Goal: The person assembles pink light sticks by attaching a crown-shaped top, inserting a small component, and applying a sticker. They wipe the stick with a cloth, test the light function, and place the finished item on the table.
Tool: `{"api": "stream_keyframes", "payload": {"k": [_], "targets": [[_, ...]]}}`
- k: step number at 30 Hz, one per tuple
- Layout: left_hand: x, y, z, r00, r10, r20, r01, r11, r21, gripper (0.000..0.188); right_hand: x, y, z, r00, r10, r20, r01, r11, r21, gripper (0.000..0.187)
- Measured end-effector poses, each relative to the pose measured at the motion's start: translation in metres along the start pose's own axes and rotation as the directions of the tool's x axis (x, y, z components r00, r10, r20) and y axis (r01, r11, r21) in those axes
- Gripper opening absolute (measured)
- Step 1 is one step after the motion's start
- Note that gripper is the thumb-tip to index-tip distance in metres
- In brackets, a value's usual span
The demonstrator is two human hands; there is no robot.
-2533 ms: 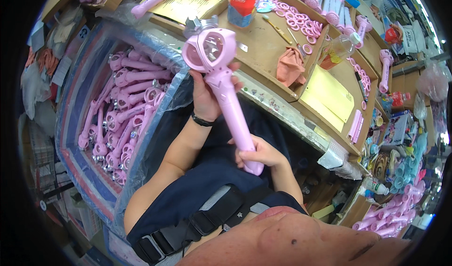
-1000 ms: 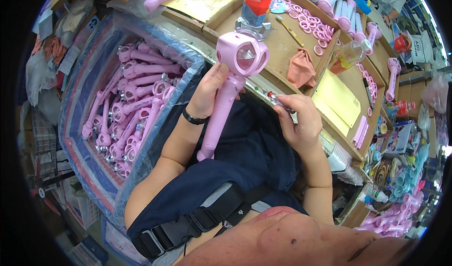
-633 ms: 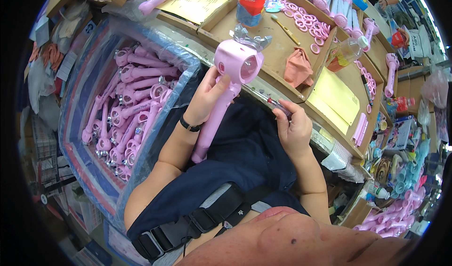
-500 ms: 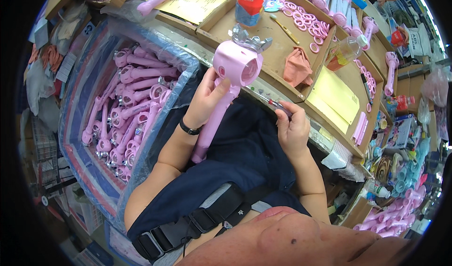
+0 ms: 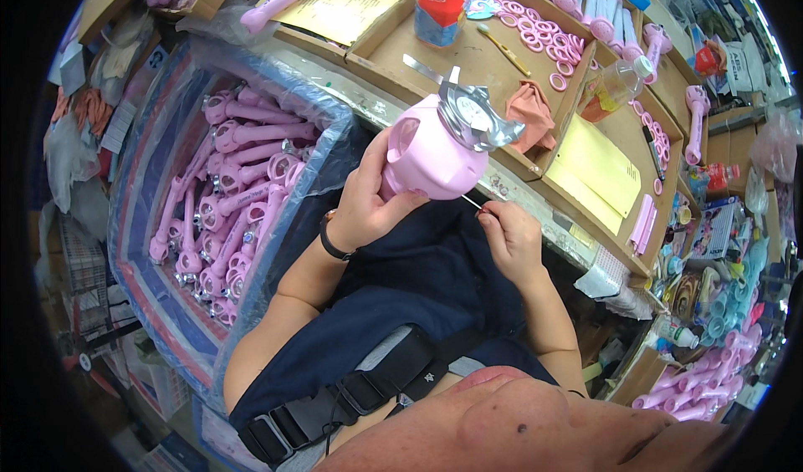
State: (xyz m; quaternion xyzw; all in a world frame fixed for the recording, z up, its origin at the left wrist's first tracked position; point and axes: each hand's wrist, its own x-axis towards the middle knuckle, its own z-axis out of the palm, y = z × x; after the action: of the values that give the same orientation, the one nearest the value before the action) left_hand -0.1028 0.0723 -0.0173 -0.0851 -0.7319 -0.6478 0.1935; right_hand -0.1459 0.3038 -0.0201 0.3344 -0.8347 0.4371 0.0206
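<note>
My left hand [image 5: 361,206] is closed around a pink toy wand [image 5: 431,163], just below its round, hollow head. A silver crown [image 5: 475,119] tops the wand and points away from me to the upper right. The wand's handle is mostly hidden behind its head and my hand. In my closed right hand [image 5: 514,242] is a thin-shafted screwdriver [image 5: 473,203] with some red on its handle. Its metal shaft reaches up to the underside of the wand's head. Whether the tip touches the wand cannot be seen.
On my left stands a striped, plastic-lined bag [image 5: 138,213] filled with similar pink wands [image 5: 238,196]. Cardboard trays [image 5: 468,79] across the bench hold pink rings [image 5: 544,37], a toothbrush [image 5: 504,51], an orange cloth [image 5: 529,117], yellow paper [image 5: 590,171] and bottles [image 5: 441,8].
The wand has turned so that its crown points more toward the upper right and its head sits lower. My right hand has moved the screwdriver left, up to the wand's head.
</note>
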Motion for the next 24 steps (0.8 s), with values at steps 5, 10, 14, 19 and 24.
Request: {"api": "stream_keyframes", "payload": {"k": [5, 10, 14, 19, 24], "targets": [[-0.004, -0.002, 0.001, 0.999, 0.024, 0.049, -0.023, 0.999, -0.029, 0.074, -0.009, 0.0, -0.006, 0.963, 0.217, 0.157, -0.254, 0.928, 0.272, 0.013], [-0.007, -0.009, -0.002, 0.997, -0.002, 0.083, 0.012, 0.992, -0.122, 0.076, -0.003, -0.006, -0.014, 0.884, 0.317, 0.344, -0.437, 0.824, 0.361, 0.017], [-0.004, -0.015, -0.017, 0.989, -0.135, 0.06, 0.148, 0.92, -0.363, 0.075, 0.016, -0.004, -0.04, 0.943, 0.116, 0.313, -0.126, 0.992, 0.013, 0.02], [0.014, -0.02, -0.03, 0.976, -0.215, 0.031, 0.181, 0.725, -0.664, 0.05, 0.064, 0.017, -0.053, 0.922, 0.363, -0.132, -0.376, 0.922, -0.091, 0.024], [0.027, -0.018, -0.017, 0.965, -0.259, -0.051, 0.117, 0.593, -0.796, 0.052, 0.086, 0.023, -0.015, 0.937, -0.208, -0.28, 0.051, 0.875, -0.481, 0.043]]}}
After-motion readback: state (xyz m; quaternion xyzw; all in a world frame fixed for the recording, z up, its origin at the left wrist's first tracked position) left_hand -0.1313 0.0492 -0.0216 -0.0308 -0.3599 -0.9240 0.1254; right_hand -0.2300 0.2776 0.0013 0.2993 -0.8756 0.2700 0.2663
